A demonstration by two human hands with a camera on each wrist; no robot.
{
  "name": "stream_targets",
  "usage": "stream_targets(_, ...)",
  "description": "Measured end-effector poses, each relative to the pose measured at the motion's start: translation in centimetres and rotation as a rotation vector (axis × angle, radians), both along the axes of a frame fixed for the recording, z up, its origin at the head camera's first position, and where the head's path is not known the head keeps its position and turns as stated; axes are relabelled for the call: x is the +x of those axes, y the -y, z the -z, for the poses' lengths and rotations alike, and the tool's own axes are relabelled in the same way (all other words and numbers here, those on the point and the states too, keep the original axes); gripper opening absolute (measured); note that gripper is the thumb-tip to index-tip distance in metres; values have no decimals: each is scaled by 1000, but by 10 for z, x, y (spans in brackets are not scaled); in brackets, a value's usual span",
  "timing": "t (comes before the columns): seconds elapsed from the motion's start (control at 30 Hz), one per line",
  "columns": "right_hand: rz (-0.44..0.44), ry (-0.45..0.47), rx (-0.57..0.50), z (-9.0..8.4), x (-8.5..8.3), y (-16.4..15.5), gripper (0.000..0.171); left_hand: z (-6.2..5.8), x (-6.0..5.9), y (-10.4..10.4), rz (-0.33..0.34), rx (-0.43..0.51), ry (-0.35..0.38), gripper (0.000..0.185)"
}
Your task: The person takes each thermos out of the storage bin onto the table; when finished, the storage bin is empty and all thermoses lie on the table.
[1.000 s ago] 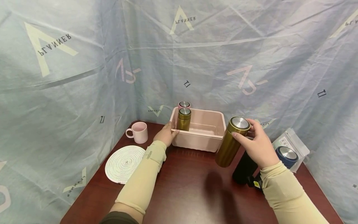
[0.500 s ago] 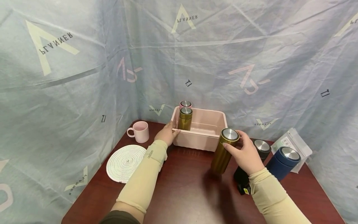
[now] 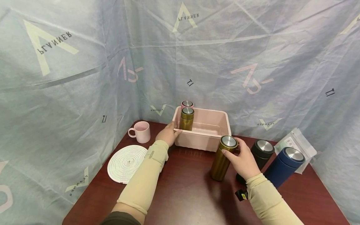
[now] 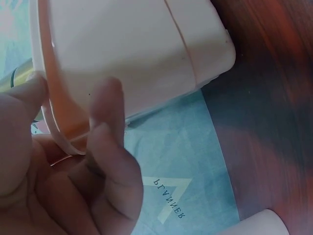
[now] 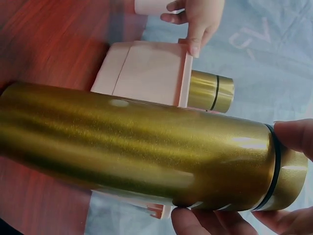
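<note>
Right hand (image 3: 244, 157) fingers curled round lid end of tall gold flask (image 3: 222, 158), upright on table (image 3: 185, 193), 5 o'clock of pink bin (image 3: 206, 141). Left hand (image 3: 167, 134) pinches bin's left rim.

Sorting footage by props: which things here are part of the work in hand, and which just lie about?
In hand:
gold flask, held by right hand
pink bin, held by left hand

Lying about:
pink mug
rope coaster
black flask
blue flask
</note>
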State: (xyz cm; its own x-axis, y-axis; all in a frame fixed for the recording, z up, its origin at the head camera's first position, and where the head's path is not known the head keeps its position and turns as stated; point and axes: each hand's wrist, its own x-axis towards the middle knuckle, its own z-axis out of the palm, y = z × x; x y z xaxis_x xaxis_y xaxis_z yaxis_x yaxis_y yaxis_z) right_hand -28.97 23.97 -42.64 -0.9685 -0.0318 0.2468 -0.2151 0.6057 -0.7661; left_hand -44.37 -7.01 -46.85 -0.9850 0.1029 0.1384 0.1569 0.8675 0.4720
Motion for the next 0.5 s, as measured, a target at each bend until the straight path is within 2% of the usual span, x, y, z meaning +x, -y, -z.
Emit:
stream_targets(0.17, -4, 1, -28, 1, 1, -1, 72, -3, 2, -1, 10, 26, 1, 81)
stream_targets(0.5, -6, 1, -57, 3, 7, 3, 73, -10, 5, -2, 11, -70, 35, 78)
